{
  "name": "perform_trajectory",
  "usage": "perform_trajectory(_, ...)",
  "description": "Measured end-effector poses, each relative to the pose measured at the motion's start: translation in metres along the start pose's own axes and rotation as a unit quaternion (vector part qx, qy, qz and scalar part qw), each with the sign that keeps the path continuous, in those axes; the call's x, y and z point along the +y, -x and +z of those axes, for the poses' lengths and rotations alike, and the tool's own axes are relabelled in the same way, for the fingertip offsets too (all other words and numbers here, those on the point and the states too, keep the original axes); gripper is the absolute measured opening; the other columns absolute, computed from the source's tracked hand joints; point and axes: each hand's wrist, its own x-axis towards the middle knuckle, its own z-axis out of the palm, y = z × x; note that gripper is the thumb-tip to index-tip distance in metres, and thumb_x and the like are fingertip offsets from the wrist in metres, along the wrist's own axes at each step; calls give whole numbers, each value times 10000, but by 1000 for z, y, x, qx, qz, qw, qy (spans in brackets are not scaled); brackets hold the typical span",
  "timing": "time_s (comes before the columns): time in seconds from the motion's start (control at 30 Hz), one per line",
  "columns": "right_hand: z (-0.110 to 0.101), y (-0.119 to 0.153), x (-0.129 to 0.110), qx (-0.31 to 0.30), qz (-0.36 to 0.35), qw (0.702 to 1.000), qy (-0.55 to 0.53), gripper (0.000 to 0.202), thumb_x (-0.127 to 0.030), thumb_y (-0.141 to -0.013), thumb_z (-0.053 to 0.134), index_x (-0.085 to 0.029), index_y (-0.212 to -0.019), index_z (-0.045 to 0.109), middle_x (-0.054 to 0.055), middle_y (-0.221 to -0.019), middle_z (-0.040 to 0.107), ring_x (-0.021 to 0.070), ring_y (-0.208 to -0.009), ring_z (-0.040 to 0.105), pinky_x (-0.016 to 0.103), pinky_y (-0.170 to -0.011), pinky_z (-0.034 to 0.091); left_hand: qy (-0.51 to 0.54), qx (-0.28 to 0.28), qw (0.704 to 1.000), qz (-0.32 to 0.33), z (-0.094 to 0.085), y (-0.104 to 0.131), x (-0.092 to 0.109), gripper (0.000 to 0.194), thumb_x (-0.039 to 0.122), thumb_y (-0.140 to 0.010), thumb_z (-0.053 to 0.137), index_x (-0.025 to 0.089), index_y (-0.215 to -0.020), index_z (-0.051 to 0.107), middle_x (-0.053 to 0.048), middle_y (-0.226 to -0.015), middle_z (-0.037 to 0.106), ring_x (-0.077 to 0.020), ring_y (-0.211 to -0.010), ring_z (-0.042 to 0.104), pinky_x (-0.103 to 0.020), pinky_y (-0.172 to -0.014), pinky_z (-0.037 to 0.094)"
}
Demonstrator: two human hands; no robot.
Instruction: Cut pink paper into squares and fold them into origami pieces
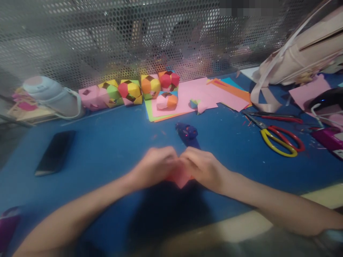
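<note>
Both hands meet over the near middle of the blue table, gripping a pink piece of folded paper [181, 177] between them. My left hand [158, 165] is closed on its left side, slightly blurred by motion. On the opposite side my right hand [204, 167] has its fingers curled around the paper. Only the lower tip of the paper shows; an orange edge peeks out by each hand. Just beyond the hands lies a dark blue tool [187, 132] with a small red light, its near end partly hidden by my right hand.
Folded paper balls [130, 92] line the back beside a white bottle [55, 96]. Coloured paper sheets [193, 92] lie back centre. Scissors [278, 142] with yellow and red handles are at right, near a beige bag [297, 53]. A dark phone [56, 152] lies left.
</note>
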Motion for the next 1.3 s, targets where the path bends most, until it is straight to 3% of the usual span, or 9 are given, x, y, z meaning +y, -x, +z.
perform_trajectory(0.1, -5, -2, -3, 20, 44, 998, -48, 205, -280, -949, 414, -164, -942, 582, 57, -823, 648, 138, -723, 603, 241, -645, 469, 82, 82, 991, -63, 2, -2, -3, 86, 201, -709, 585, 169, -634, 558, 4, -665, 631, -106, -596, 541, -195, -537, 401)
perform_trajectory(0.2, -10, -3, -6, 30, 96, 993, -64, 222, -330, -906, 507, -143, -1017, 551, 12, -714, 617, 109, -555, 541, 219, -529, 436, 163, 143, 974, -65, 4, -3, -10, 85, 181, -657, 611, 161, -640, 531, -36, -818, 669, -151, -737, 602, -238, -634, 454)
perform_trajectory(0.37, -9, -3, -5, 58, 75, 995, -28, 159, -251, -912, 469, -176, -792, 542, -23, -606, 550, 89, -517, 493, 203, -512, 402, 235, 111, 963, -76, 7, -1, -8, 99, 162, -659, 605, 167, -704, 517, 10, -746, 618, -115, -678, 552, -218, -609, 420)
perform_trajectory(0.6, -7, -4, 0, 68, 14, 998, 5, 187, -191, -915, 441, -178, -794, 583, 20, -704, 636, 118, -645, 580, 226, -624, 463, 187, 44, 973, -131, 11, -1, 7, 101, 254, -710, 578, 167, -712, 525, 36, -642, 508, -91, -584, 435, -201, -518, 332)
perform_trajectory(0.87, -7, -5, -2, 39, 100, 992, -64, 180, -300, -900, 526, -167, -790, 576, -11, -637, 609, 87, -528, 528, 195, -498, 403, 211, 133, 957, -147, 18, 2, 2, 181, 212, -656, 602, 187, -689, 426, 71, -579, 453, -64, -517, 380, -179, -469, 282)
perform_trajectory(1.0, -1, -3, 2, 75, 44, 996, -17, 233, -218, -893, 514, -172, -665, 519, -23, -569, 539, 79, -500, 475, 202, -491, 366, 257, 111, 950, -136, 18, 3, 2, 112, 195, -708, 585, 183, -787, 506, 49, -637, 557, -82, -556, 490, -188, -512, 372)
perform_trajectory(1.1, 3, -1, 3, 71, 12, 997, 4, 248, -204, -898, 505, -180, -651, 505, -22, -571, 532, 83, -505, 471, 210, -497, 365, 211, 96, 964, -128, 17, 2, 2, 95, 200, -733, 587, 161, -813, 621, 2, -734, 632, -110, -651, 558, -209, -584, 432)
perform_trajectory(1.2, -2, -1, 0, 71, -4, 997, 2, 203, -237, -909, 502, -178, -717, 533, -10, -609, 545, 92, -526, 494, 214, -510, 389, 198, 98, 966, -132, 17, 2, -1, 104, 233, -727, 614, 147, -770, 655, -20, -743, 653, -127, -668, 579, -217, -589, 445)
perform_trajectory(1.3, -20, -5, 1, 132, 3, 991, 8, 104, -234, -901, 491, -178, -836, 550, 7, -686, 569, 106, -578, 530, 227, -559, 429, 209, 143, 960, -121, 18, 0, -8, 166, 274, -728, 640, 142, -827, 661, -31, -768, 665, -133, -683, 589, -222, -599, 453)
